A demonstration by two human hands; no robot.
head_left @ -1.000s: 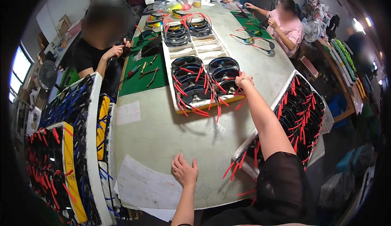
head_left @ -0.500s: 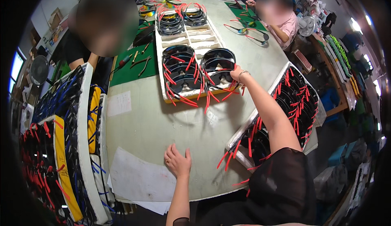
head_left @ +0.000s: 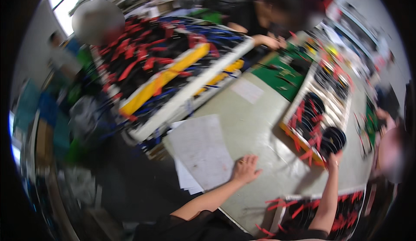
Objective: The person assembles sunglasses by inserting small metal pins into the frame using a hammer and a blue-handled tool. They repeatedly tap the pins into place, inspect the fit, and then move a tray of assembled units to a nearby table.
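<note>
My left hand [head_left: 245, 170] rests on the pale tabletop [head_left: 260, 141] with its fingers spread, beside some paper sheets [head_left: 203, 147]. At the near right corner of a white divided tray [head_left: 326, 103], my right hand [head_left: 333, 158] reaches dark sunglasses [head_left: 333, 140] with red temple tips. Motion blur hides whether its fingers close on the sunglasses or on the tray edge. Another stack of dark sunglasses [head_left: 310, 111] lies in the compartment to the left. More glasses sit at the tray's far end.
Left of the table stand stacked trays [head_left: 195, 91] of red- and blue-tipped glasses. Another full tray [head_left: 342, 208] lies below my right forearm. Green mats [head_left: 281, 76] hold small tools. A person's hands [head_left: 271, 42] are at the far side; a person in pink [head_left: 392, 150] is at right.
My view has swung left, so the table and tray appear farther right and tilted. My left hand still lies on the table; my right hand stays at the tray's near right corner.
</note>
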